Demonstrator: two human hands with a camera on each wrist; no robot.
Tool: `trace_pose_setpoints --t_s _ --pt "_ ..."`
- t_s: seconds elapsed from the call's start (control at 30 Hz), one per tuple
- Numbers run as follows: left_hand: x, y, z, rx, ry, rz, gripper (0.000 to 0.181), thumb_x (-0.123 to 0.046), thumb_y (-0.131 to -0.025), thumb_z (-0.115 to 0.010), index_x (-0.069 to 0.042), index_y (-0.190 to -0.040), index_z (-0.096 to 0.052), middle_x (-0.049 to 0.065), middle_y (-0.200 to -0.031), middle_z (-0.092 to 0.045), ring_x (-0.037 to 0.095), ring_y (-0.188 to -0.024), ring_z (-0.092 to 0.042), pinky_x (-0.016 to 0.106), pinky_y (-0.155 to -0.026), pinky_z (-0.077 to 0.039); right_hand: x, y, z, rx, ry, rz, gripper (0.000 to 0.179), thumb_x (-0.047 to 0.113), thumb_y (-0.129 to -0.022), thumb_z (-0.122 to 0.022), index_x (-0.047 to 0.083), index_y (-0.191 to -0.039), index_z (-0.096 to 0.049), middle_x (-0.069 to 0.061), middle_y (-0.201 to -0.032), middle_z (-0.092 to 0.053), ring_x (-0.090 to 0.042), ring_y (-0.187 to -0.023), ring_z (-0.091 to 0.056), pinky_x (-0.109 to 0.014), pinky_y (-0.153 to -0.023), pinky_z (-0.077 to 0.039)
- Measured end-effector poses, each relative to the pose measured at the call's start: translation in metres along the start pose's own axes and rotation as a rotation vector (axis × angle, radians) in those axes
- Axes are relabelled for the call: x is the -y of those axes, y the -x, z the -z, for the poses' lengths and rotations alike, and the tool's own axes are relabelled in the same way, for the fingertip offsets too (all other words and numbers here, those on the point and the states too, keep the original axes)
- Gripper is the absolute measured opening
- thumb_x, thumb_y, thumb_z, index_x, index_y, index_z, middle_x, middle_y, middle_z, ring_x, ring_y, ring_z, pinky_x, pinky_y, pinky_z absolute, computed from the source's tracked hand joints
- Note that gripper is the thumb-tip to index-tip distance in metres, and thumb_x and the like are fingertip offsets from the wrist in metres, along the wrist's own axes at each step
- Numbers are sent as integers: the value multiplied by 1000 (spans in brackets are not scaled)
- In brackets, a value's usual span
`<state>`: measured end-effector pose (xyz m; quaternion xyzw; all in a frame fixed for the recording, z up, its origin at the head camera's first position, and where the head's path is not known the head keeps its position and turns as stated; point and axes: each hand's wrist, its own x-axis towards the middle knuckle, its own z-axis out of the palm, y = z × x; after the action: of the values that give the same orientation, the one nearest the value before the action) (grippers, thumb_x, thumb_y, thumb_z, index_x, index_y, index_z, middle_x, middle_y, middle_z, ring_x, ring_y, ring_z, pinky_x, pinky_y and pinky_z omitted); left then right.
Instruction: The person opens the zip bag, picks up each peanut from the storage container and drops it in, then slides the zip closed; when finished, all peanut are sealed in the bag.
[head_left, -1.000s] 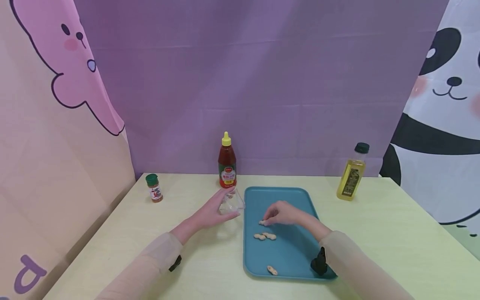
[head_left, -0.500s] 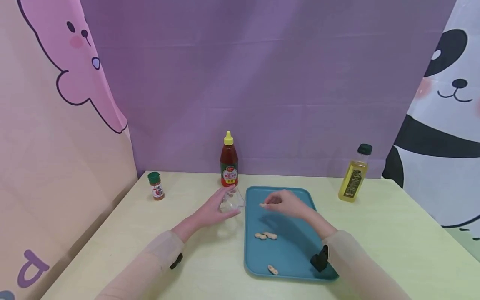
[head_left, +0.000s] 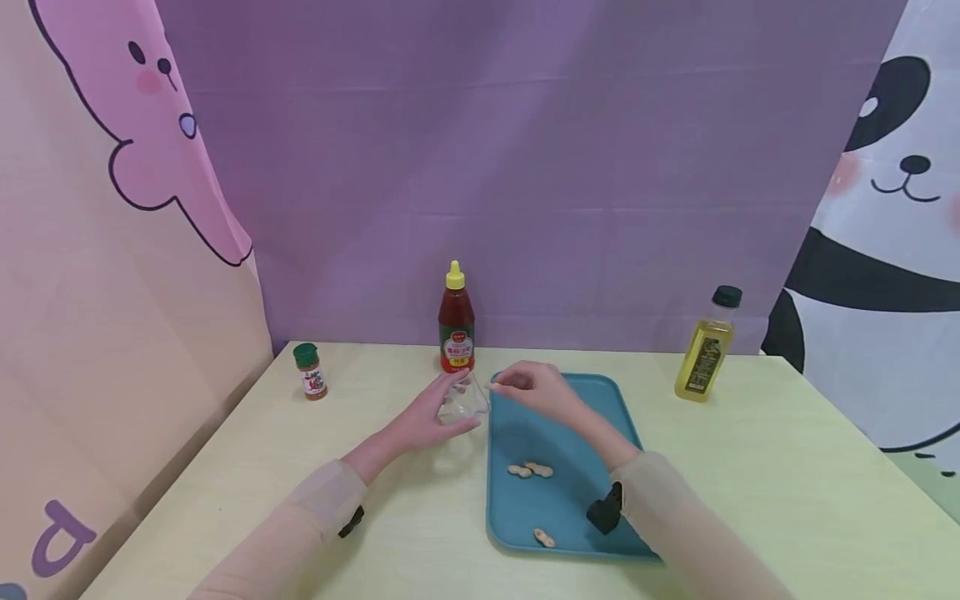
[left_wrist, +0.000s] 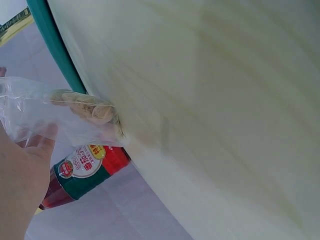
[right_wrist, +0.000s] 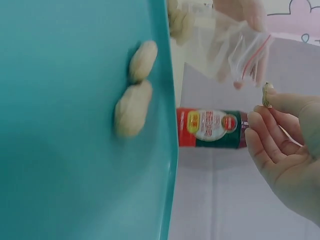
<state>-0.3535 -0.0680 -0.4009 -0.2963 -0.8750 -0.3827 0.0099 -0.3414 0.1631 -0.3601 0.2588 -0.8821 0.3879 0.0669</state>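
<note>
My left hand point(head_left: 423, 417) holds a clear zip bag point(head_left: 462, 402) by its mouth, just left of the blue tray point(head_left: 577, 521). In the left wrist view, several peanuts point(left_wrist: 92, 109) lie in the lower part of the bag. My right hand point(head_left: 543, 392) is raised over the tray's far left corner and pinches a single peanut point(right_wrist: 266, 95) between thumb and fingertips. That peanut is close to the bag's red-lined opening. On the tray, two peanuts point(head_left: 529, 471) lie side by side, and another peanut point(head_left: 543, 537) sits near the front edge.
Behind the bag stands a red sauce bottle point(head_left: 457, 329) with a yellow cap. A small green-capped spice jar point(head_left: 311, 372) is at the back left of the table point(head_left: 420, 533). An oil bottle point(head_left: 705, 350) stands at the back right, beyond the tray.
My right hand has lifted a peanut off the tray and carried it up and left towards the bag's mouth. My left hand with the bag has stayed in place.
</note>
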Motion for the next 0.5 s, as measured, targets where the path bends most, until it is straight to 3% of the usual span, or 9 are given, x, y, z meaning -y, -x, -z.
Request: trace_pose_setpoints --t_s 0.2,0.5 --pt "-1 2 0 4 23 1 84 -49 -82 -67 -18 -148 -24 1 -148 -35 23 -133 -38 46 -104 -41 13 -7 -10 18 -13 -9 24 25 -87 -67 9 -105 -70 -5 -98 -70 -15 -84 -65 -28 -75 -56" --pt "-4 2 2 -4 26 -17 82 -45 -83 -68 -16 -148 -26 2 -146 -38 22 -132 -40 44 -104 -42 18 -12 -20 32 59 14 22 26 -87 -67 11 -102 -71 -2 -93 -70 -9 -76 -62 -20 -69 -54"
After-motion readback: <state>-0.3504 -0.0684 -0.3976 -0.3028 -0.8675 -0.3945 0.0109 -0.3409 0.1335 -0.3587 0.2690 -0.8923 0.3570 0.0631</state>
